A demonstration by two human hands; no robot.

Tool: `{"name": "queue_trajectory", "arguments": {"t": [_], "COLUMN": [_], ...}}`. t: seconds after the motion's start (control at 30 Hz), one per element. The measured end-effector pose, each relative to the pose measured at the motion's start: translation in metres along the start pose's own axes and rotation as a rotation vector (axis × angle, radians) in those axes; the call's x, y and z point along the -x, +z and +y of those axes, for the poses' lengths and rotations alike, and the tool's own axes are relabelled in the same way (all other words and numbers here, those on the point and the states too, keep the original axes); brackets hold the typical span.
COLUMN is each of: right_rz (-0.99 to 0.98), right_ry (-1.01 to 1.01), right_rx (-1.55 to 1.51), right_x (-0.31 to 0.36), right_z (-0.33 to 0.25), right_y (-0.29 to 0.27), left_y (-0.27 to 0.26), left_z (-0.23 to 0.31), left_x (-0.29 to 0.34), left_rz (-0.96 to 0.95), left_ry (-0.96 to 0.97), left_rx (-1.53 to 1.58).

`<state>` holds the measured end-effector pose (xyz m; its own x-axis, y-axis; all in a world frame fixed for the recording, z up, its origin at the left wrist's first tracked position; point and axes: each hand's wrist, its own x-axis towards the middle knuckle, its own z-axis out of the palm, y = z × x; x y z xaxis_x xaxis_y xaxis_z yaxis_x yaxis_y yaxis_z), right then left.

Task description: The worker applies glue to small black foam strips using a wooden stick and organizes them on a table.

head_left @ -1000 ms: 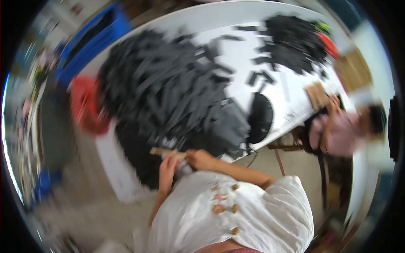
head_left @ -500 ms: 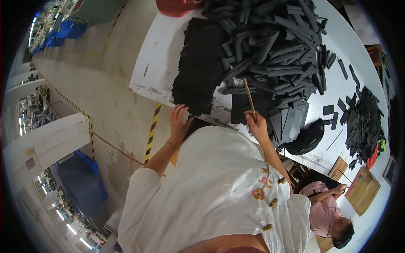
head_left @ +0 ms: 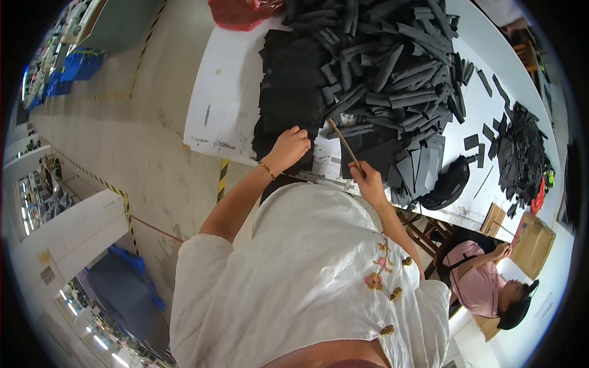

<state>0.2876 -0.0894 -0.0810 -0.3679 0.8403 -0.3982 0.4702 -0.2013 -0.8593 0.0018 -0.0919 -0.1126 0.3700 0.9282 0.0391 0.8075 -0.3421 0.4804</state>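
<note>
My right hand (head_left: pixel 368 182) is closed around the lower end of a thin wooden stick (head_left: pixel 345 142), held at a slant with its pale tip pointing up and left. The tip is close to the edge of the dark pile. My left hand (head_left: pixel 291 147) hovers on or just above a layer of black flat strips (head_left: pixel 288 92), laid overlapping on the white table (head_left: pixel 218 86). Its fingers are curled together, and whatever they pinch, if anything, is hidden. A large heap of dark grey curled strips (head_left: pixel 392 67) lies beyond both hands.
Flat grey pieces (head_left: pixel 423 165) and a black bag-like item (head_left: pixel 451 184) lie right of my right hand. A second black pile (head_left: pixel 521 153) sits farther right. A red plastic bag (head_left: pixel 245 13) is at the far left. A person in pink (head_left: pixel 469 276) works at lower right.
My left hand has moved right and away from me, from the table's near edge onto the black strips, its fingers now curled. The stick in my right hand has tilted further left.
</note>
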Motion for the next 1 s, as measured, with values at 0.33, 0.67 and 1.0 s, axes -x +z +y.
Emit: {"name": "queue_trajectory", "arguments": {"t": [0.33,0.67,1.0], "right_rz": [-0.095,-0.083,-0.04], "right_ry": [-0.022,-0.058,-0.162], "right_rx": [0.127,0.254,0.395], "right_x": [0.026,0.036,0.036], "right_z": [-0.066,-0.096,-0.115], "right_y": [-0.041,-0.06,-0.071], "left_y": [-0.079,-0.104,-0.108], "left_z": [0.01,0.021,0.016], "left_x": [-0.023,-0.05,-0.069], "left_rz": [0.119,0.117,0.137], "left_ry": [-0.028,0.109,0.176], "left_rx": [0.277,0.235,0.204]}}
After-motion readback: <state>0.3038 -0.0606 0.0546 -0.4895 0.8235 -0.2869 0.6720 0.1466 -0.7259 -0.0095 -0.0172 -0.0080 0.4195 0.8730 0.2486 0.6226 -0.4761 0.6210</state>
